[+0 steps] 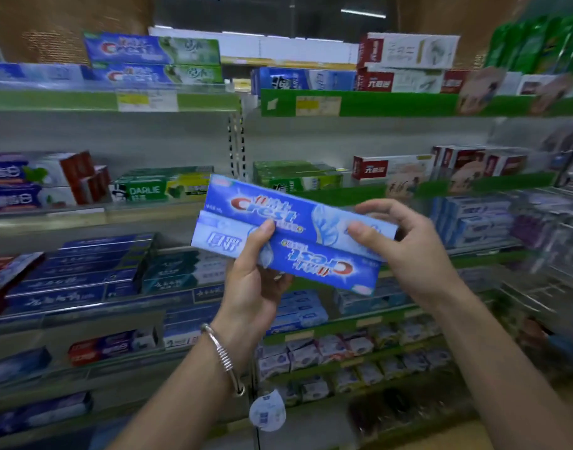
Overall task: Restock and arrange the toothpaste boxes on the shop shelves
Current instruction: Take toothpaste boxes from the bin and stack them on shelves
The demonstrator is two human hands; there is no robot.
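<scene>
Head view. Two blue Crest toothpaste boxes are held side by side in front of the shop shelves, long edges touching and tilted down to the right. The upper box (278, 212) reads upright; the lower box (311, 258) is turned the other way, its logo upside down. The left hand (251, 284) supports the pair from below, thumb pressed on the front near the seam between them, fingers curled behind. A coiled silver bangle (225, 358) sits on the left wrist. The right hand (408, 251) grips the right end of the pair, thumb on the front face, fingers wrapped over the top edge and behind.

Behind the boxes, a green-edged shelf rail (392, 103) carries a yellow price label (317, 105). Two more Crest boxes (152, 58) are stacked on the top shelf at left. A green Darlie box (142, 190) lies on the middle shelf, left of the held pair. Dark blue boxes (83, 271) fill the shelf below it. Much of the background is motion-blurred.
</scene>
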